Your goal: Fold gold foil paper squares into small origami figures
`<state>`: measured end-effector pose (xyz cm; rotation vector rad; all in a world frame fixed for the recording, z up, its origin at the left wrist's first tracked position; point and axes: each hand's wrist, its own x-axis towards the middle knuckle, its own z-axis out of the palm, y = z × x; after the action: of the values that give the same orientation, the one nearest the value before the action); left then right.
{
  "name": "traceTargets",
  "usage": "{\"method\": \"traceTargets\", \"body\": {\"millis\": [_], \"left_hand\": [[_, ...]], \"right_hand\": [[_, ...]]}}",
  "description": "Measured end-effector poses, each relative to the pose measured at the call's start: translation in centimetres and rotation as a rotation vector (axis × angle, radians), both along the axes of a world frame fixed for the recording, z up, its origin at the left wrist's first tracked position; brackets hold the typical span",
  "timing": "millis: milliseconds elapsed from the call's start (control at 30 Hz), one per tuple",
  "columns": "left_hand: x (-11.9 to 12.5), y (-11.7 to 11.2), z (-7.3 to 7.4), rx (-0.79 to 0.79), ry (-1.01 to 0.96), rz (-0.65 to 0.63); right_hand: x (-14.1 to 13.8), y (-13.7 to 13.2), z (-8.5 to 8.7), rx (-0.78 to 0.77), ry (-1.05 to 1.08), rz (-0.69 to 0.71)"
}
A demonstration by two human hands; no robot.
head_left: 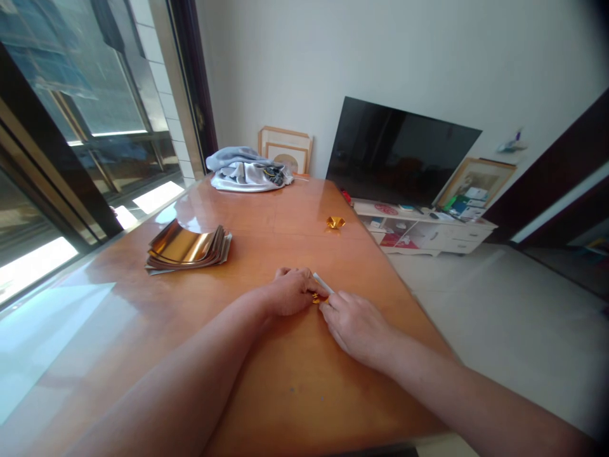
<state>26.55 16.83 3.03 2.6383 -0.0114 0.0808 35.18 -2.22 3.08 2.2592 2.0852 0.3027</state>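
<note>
Between my two hands, low over the tabletop, is a small piece of folded gold foil paper (323, 285) with a whitish strip of its back side showing. My left hand (291, 291) has its fingers bent and pressed on the paper from the left. From the right, my right hand (354, 322) pinches the near end of it. The fingers cover most of the piece, so its full shape is hidden. Farther off stands a finished-looking folded gold paper ingot (335, 222). To the left lies a curled stack of gold foil sheets (185, 246).
The glossy wooden table (266, 222) bears a bundle of grey-blue cloth (247, 170) at its far end, with framed pictures (285, 149) behind. Beyond the table's right edge stand a white cabinet (428, 233) and a large dark television (399, 152). A glass door is at left.
</note>
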Motion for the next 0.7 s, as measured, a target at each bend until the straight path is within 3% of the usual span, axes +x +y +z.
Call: {"method": "traceTargets", "body": {"millis": [700], "left_hand": [[0.34,0.53,-0.79,0.035,-0.015,-0.019]], "right_hand": [[-0.83,0.15,0.99,-0.013,0.019,0.004]]}}
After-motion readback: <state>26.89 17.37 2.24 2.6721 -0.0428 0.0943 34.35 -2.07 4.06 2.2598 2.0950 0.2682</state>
